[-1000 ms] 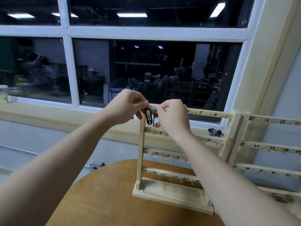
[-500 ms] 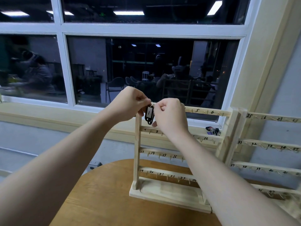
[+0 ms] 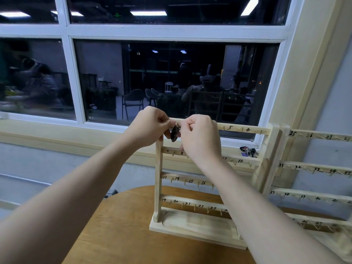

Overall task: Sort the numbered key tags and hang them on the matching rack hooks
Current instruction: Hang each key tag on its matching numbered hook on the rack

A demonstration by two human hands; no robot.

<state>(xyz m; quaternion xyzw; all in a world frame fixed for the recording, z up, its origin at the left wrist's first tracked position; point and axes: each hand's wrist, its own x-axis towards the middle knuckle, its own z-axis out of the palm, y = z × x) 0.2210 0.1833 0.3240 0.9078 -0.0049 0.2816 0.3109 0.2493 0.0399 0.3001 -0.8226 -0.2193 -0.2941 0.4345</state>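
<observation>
Head view: we judge it the hanging step, both hands (image 3: 150,124) (image 3: 198,134) pinching the black key tag (image 3: 174,133) at the rack (image 3: 159,178) top rail; next, we'd settle its ring on a hook

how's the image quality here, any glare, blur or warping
Head view: dim, with ceiling lights mirrored in the dark window; the tag between the left hand and right hand is blurred, number unreadable; wide-angle warping bends the rack and window frame.
</observation>
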